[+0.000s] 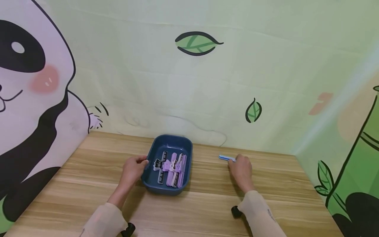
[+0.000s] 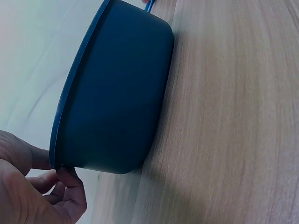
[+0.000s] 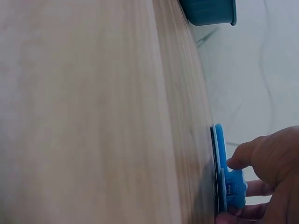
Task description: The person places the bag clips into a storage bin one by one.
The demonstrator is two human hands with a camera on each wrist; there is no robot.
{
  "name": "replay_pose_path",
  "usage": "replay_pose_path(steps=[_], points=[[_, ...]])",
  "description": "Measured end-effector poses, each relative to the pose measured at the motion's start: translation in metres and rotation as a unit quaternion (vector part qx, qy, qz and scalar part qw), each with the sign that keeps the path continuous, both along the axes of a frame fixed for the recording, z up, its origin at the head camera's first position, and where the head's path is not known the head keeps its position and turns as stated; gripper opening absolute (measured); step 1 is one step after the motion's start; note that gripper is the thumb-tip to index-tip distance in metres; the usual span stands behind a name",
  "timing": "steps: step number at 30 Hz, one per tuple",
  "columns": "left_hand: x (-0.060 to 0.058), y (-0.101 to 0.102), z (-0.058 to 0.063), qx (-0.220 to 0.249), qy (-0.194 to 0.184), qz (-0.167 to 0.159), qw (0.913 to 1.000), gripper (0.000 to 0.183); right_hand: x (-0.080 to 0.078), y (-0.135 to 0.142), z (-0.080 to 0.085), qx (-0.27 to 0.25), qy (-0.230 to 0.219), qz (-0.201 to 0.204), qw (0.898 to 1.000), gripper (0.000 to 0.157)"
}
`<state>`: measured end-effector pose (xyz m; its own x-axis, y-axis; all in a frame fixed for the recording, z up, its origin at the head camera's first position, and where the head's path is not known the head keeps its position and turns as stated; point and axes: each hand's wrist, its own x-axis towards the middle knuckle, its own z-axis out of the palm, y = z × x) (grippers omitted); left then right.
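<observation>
A dark blue plastic basin (image 1: 167, 191) stands on the wooden table. My left hand (image 1: 134, 168) pinches its left rim between thumb and fingers, seen closer on the basin wall (image 2: 114, 93) in the left wrist view. Inside the basin lie several long clips: a black piano-key clip (image 1: 161, 176) at the left, and purple clips (image 1: 169, 179) beside another piano-key clip. To the right of the basin, my right hand (image 1: 241, 169) pinches a blue long clip (image 1: 226, 158). In the right wrist view this clip (image 3: 220, 149) lies along the tabletop, its spring between the fingers.
The wooden table (image 1: 201, 210) ends against a pale green wall cloth (image 1: 133, 65) printed with leaves and a panda. A thin line (image 1: 201, 126) runs across the cloth behind the basin. Black wrist devices (image 1: 236, 212) sit under both sleeves.
</observation>
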<state>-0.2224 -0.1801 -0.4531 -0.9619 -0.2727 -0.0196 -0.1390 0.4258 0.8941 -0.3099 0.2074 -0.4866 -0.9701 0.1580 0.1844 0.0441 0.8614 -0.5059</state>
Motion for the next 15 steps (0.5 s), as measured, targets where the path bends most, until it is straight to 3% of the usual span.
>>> replay_pose_path(steps=[3,8,15], points=[[0.000,0.000,0.000,0.000,-0.002,0.000,1.0000,0.029,0.003,0.003,-0.001,-0.001,0.006,0.003,1.000,0.021],[-0.001,0.000,-0.001,0.000,-0.001,-0.001,1.0000,0.029,0.007,0.009,0.000,-0.013,0.014,0.006,1.000,0.038],[-0.001,-0.001,-0.002,-0.004,0.001,0.000,1.0000,0.029,0.013,0.017,0.003,-0.054,0.017,0.018,0.998,0.037]])
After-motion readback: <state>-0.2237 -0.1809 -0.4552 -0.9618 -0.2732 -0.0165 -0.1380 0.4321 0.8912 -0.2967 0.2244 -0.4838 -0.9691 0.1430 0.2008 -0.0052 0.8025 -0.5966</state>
